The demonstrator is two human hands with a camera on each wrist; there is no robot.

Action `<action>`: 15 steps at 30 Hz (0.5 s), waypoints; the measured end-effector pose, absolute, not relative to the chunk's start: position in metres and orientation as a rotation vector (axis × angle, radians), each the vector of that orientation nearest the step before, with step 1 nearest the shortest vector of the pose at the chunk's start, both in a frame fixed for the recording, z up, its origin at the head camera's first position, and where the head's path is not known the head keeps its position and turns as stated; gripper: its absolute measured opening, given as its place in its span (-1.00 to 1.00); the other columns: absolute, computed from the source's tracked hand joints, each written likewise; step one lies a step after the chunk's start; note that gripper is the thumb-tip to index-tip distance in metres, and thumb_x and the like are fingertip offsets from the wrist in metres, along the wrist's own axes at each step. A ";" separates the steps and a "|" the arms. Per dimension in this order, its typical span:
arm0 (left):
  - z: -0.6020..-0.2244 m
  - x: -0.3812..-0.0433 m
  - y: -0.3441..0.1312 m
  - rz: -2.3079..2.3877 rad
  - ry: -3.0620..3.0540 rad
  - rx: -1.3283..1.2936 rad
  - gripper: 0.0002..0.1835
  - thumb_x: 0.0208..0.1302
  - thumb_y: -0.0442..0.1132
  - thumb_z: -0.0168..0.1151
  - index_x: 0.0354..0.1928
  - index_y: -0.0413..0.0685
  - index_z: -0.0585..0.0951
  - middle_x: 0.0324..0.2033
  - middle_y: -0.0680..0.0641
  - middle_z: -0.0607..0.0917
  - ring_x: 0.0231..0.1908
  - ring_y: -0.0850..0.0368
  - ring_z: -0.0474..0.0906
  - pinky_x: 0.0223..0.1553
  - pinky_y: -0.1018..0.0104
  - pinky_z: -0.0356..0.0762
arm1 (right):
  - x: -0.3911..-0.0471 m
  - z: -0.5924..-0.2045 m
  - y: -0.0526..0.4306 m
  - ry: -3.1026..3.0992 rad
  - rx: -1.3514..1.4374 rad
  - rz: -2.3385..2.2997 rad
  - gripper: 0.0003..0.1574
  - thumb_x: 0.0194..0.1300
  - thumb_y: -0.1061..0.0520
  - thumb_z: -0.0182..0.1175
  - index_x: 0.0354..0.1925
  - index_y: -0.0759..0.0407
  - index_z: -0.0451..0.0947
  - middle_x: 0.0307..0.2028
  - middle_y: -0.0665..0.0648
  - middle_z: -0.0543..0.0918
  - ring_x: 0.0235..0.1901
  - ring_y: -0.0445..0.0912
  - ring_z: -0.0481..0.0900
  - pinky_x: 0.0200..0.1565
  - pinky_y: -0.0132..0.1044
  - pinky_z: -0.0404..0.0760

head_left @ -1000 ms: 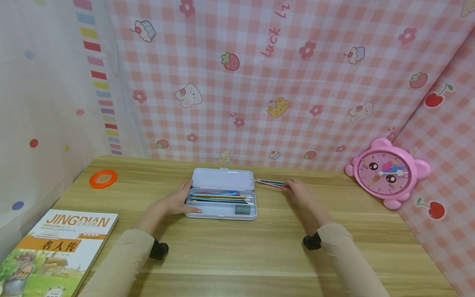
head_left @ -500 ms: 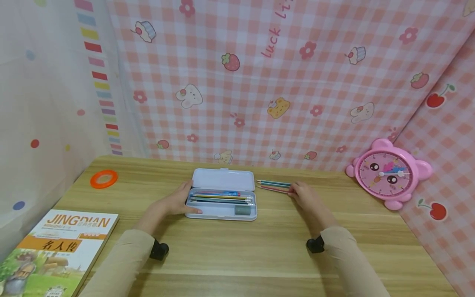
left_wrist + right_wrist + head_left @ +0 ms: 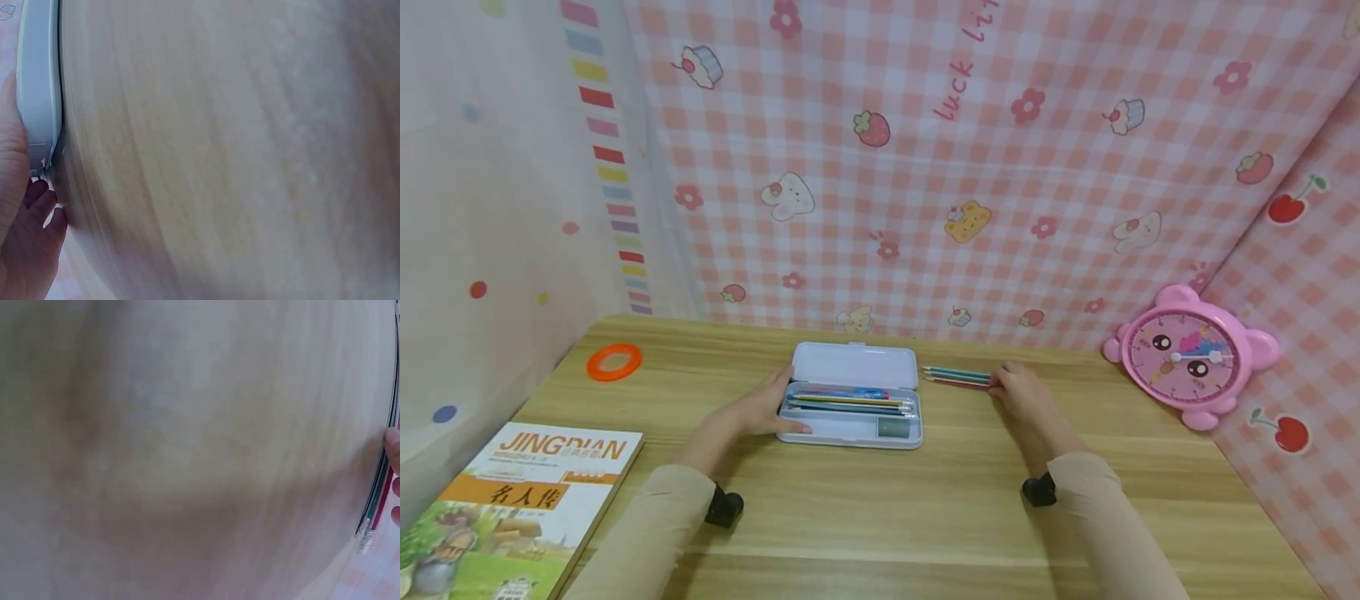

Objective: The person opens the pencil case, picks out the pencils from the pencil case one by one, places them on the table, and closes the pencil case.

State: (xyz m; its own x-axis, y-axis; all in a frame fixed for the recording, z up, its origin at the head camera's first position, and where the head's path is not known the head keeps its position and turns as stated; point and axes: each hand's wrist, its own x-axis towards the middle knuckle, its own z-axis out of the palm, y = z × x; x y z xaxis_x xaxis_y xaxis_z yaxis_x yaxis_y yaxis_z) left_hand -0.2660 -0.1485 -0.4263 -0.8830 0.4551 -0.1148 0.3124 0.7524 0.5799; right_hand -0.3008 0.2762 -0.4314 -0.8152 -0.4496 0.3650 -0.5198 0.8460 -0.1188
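Note:
A white pencil case (image 3: 850,441) lies with its lid raised at the back. My left hand (image 3: 760,408) grips its left end, thumb over the front corner and fingers behind. Inside the case are several pencils (image 3: 850,407), a blue pen (image 3: 872,392) and a dark green block (image 3: 892,427) in the front right compartment. Right of the case, my right hand (image 3: 1018,396) pinches a few pencils (image 3: 958,377), green and red, near their right ends. Their points face the case. In the right wrist view, white eraser ends (image 3: 365,540) stick out past the thumb (image 3: 392,440).
An orange ring (image 3: 614,362) lies at the back left of the wooden table (image 3: 880,517). A book (image 3: 527,508) is at the front left. The pink clock (image 3: 1187,358) leans at the right, by the checked cloth wall (image 3: 917,167).
My right hand has shifted a little to the right with the pencils, drawing their points away from the case. The pencils, crossed earlier, now lie side by side. My left hand keeps its hold.

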 end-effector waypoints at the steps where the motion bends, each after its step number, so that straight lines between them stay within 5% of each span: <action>1: -0.426 -0.266 -0.148 0.825 2.702 0.599 0.19 0.01 0.09 0.33 0.34 -0.50 -0.20 0.33 -0.49 -0.08 0.35 -0.36 -0.15 0.33 -0.17 -0.07 | -0.300 -0.429 0.276 -2.734 0.700 0.294 -0.93 0.12 0.25 0.25 -0.43 0.26 0.55 -0.43 0.16 0.54 -0.36 0.05 0.53 -0.27 -0.08 0.53; 15: -0.425 -0.266 -0.147 0.839 2.698 0.589 0.19 0.01 0.09 0.34 0.34 -0.50 -0.21 0.34 -0.48 -0.08 0.35 -0.36 -0.15 0.33 -0.18 -0.08 | -0.301 -0.406 0.254 -2.873 0.696 0.354 -0.75 0.17 0.12 0.23 -0.23 0.27 0.55 -0.30 0.17 0.59 -0.25 0.05 0.56 -0.18 -0.09 0.56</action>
State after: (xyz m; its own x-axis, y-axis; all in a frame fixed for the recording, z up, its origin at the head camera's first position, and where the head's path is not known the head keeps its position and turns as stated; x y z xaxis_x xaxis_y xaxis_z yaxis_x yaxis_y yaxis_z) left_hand -0.2656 -0.1470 -0.4252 -0.8856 0.4489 -0.1195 0.3019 0.7517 0.5864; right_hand -0.3011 0.2545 -0.4058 -0.8781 -0.4287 0.2127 -0.4675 0.8633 -0.1900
